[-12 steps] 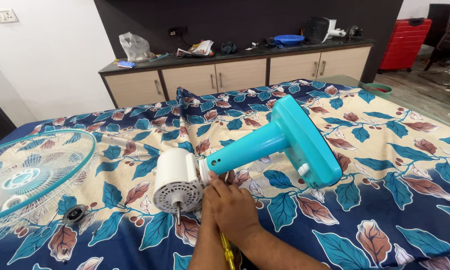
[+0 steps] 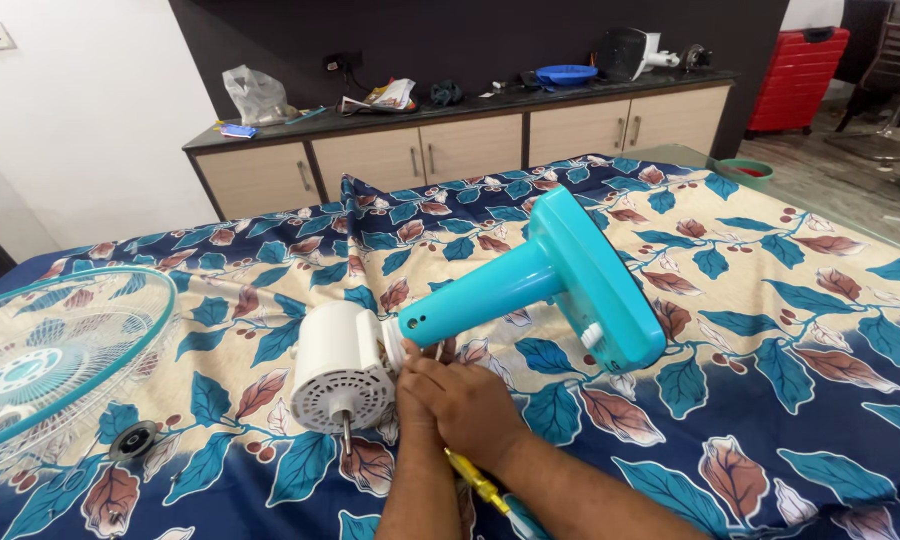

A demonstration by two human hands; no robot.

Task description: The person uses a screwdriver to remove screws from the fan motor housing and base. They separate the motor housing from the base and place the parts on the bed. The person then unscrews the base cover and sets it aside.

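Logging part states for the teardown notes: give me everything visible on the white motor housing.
The white motor housing is a squat drum of what looks like plastic, lying on its side on the leaf-print cloth. Its round face, perforated with small vent holes, points toward the camera, and a bare metal shaft sticks out of its centre. No blade or guard is mounted. Its right side meets the neck of the teal stand, where both hands rest, overlapping, against the joint.

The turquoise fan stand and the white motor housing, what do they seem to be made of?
Turquoise fan stand: probably moulded plastic, smooth and slightly glossy, with soft highlights and an even colour. White motor housing: apparently also plastic, matte, with moulded vent holes in its face; the thin shaft looks like bare metal.
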